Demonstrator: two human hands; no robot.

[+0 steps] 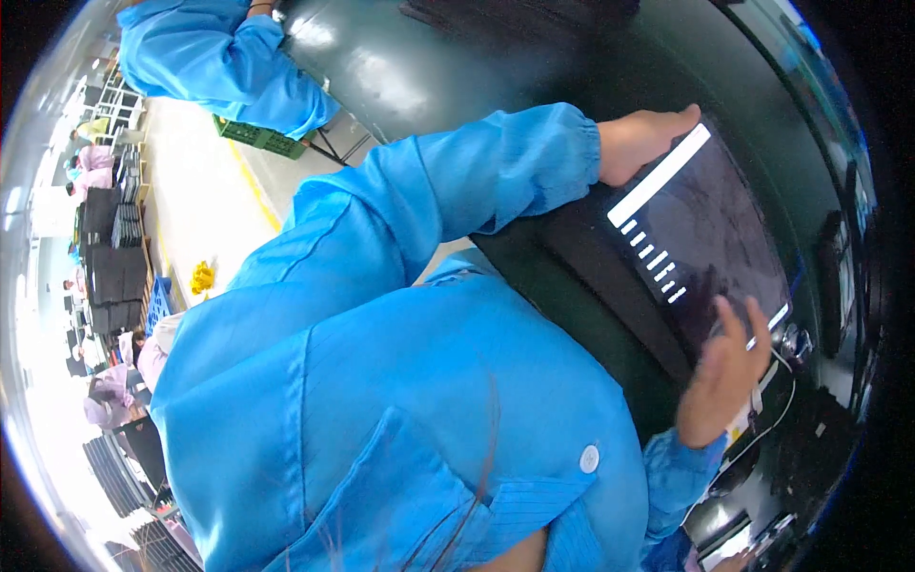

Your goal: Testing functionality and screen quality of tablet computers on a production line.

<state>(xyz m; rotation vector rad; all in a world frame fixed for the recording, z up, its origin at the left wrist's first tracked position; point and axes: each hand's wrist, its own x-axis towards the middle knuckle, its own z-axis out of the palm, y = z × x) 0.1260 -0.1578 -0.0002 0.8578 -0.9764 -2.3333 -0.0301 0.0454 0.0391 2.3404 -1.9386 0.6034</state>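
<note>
A flat, dark, glossy rectangular panel (729,214) lies tilted in front of me on the right side of the head view. A long white strip runs along its left edge, with a row of short white bars beside it. My left hand (648,143) grips the panel's upper left edge; its fingers are partly hidden by the panel. Over the panel's lower right end hovers my right hand (721,381), slightly blurred, fingers stretched out and apart. Whether its fingertips touch the surface, I cannot tell. Below the panel lies a black sheet or mat (610,276).
The dark table (410,71) reaches away at the top. A white cable (777,434) and a small shiny round part (793,341) are beside my right hand. Another person's blue sleeve (205,48) and a green crate (262,136) are at upper left. Stacked dark panels (112,253) stand far left.
</note>
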